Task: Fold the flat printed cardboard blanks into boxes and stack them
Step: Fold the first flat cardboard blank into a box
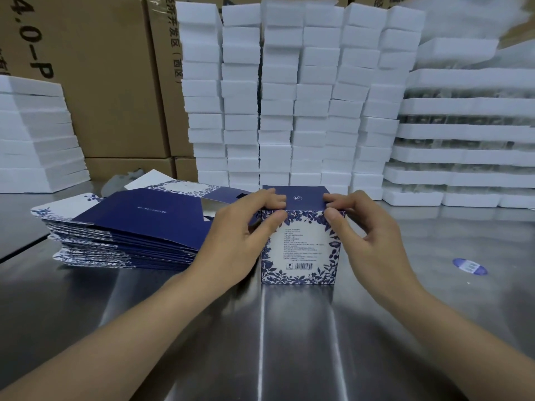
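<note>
A folded box [301, 250], white with blue leaf print and a barcode on its near face, stands upright on the steel table [260, 328]. Its dark blue top flap lies nearly flat. My left hand [243, 230] grips the box's upper left corner, fingers on the flap and thumb on the near face. My right hand [364, 227] pinches the upper right corner the same way. A stack of flat dark blue printed blanks [121, 233] lies to the left, touching my left hand's back.
Tall columns of white foam blocks [289, 96] stand right behind the box. More foam trays [469, 134] are stacked at the right, and foam slabs [34, 134] at the left. Brown cartons [110, 76] fill the back. A round blue sticker [470, 266] lies on the table at right.
</note>
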`<action>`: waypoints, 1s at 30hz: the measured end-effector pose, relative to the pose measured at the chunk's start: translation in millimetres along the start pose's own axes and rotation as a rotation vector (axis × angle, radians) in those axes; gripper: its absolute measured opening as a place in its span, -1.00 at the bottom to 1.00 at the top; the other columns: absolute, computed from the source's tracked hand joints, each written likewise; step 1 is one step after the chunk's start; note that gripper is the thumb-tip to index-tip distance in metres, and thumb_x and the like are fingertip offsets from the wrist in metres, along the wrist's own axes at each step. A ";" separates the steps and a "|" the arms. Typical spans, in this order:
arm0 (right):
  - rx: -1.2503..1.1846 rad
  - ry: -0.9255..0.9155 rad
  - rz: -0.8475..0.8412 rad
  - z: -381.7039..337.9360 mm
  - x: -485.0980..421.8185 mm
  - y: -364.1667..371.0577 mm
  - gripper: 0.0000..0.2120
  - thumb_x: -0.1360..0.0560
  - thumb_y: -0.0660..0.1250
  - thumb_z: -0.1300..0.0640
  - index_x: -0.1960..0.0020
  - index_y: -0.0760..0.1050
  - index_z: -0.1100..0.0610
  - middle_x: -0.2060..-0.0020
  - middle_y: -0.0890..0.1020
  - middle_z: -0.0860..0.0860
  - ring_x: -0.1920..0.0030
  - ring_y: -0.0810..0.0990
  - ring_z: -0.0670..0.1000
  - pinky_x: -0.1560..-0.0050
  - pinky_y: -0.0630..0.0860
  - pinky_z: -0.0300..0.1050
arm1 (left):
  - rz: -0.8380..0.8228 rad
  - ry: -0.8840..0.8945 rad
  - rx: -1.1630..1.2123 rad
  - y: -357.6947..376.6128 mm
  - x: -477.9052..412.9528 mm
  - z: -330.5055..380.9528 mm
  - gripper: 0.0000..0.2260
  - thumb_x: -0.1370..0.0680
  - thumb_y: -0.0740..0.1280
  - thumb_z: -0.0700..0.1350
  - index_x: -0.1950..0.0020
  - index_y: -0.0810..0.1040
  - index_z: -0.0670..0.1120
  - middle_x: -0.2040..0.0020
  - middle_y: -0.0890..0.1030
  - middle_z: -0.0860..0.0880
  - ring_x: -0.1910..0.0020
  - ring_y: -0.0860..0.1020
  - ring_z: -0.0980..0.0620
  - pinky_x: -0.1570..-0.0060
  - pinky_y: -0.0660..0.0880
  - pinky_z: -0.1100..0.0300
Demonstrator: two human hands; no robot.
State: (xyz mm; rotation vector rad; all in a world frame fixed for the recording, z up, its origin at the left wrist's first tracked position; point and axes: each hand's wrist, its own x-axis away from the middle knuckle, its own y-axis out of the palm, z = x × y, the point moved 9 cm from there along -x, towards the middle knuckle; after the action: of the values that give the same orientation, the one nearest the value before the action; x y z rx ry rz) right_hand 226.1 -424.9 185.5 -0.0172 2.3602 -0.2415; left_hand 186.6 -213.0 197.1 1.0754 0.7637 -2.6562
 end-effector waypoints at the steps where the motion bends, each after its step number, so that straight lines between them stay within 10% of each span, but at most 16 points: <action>1: 0.035 -0.009 0.000 -1.7 0.0 -1.1 -0.92 -0.64 0.42 0.06 0.02 0.59 -0.08 -0.17 0.70 -0.23 -0.24 0.66 -0.09 -0.14 0.63 0.21 | 0.019 0.000 -0.018 -0.1 0.9 1.9 -0.89 -0.68 0.38 -0.07 -0.09 0.63 0.16 -0.31 0.59 0.21 -0.43 0.46 0.30 -0.29 0.56 0.13; 7: 0.209 -0.261 0.085 -37.3 1.3 -23.5 -0.84 -0.64 0.24 0.01 -0.09 0.60 -0.04 0.01 0.67 -0.17 -0.10 0.63 -0.01 -0.14 0.50 -0.05 | 0.067 -0.057 -0.068 2.5 3.5 5.8 -0.83 -0.73 0.27 -0.03 -0.15 0.63 0.20 -0.17 0.49 0.25 -0.06 0.56 0.16 0.10 0.58 0.17; 12: 0.143 -0.053 -0.022 -12.9 -11.0 -31.2 -0.77 -0.61 0.26 -0.03 -0.20 0.61 -0.15 -0.17 0.64 -0.20 -0.28 0.58 -0.07 -0.35 0.48 0.04 | 0.006 -0.047 -0.041 5.4 1.6 5.2 -0.68 -0.70 0.25 -0.24 -0.19 0.63 0.18 -0.21 0.50 0.32 -0.25 0.51 0.26 0.00 0.45 0.36; 19: 0.433 -0.035 0.055 -18.7 -2.3 -25.7 -0.67 -0.50 0.26 -0.37 -0.04 0.62 -0.19 -0.04 0.57 -0.24 -0.15 0.57 -0.19 -0.12 0.47 -0.20 | 0.026 0.133 -0.466 11.4 13.9 34.4 -0.52 -0.59 0.18 0.39 -0.50 0.41 0.34 -0.35 0.27 0.25 -0.33 0.34 0.21 -0.09 0.50 0.18; 25: 0.280 -0.227 0.084 -45.8 -0.8 -31.2 -0.82 -0.60 0.31 -0.07 0.11 0.61 -0.05 0.20 0.62 -0.10 0.14 0.59 0.03 0.14 0.48 -0.12 | -0.038 0.088 -0.215 19.9 14.3 23.2 -0.79 -0.68 0.18 0.29 -0.29 0.45 0.36 -0.32 0.36 0.29 -0.26 0.51 0.14 -0.05 0.61 0.01; 30: 0.285 -0.093 -0.141 -18.7 -6.8 -27.1 -0.66 -0.53 0.29 -0.30 -0.20 0.64 -0.19 -0.37 0.45 -0.26 -0.50 0.37 -0.11 -0.39 0.39 0.00 | -0.059 0.082 -0.129 21.8 8.7 15.6 -0.86 -0.72 0.17 0.16 -0.22 0.48 0.31 -0.30 0.42 0.25 -0.33 0.49 0.14 -0.12 0.48 0.31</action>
State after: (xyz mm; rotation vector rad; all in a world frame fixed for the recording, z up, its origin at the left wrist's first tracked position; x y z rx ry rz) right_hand 216.5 -447.8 208.2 -0.0565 2.2148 -0.6305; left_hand 178.4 -239.5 192.0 1.1511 0.9827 -2.5830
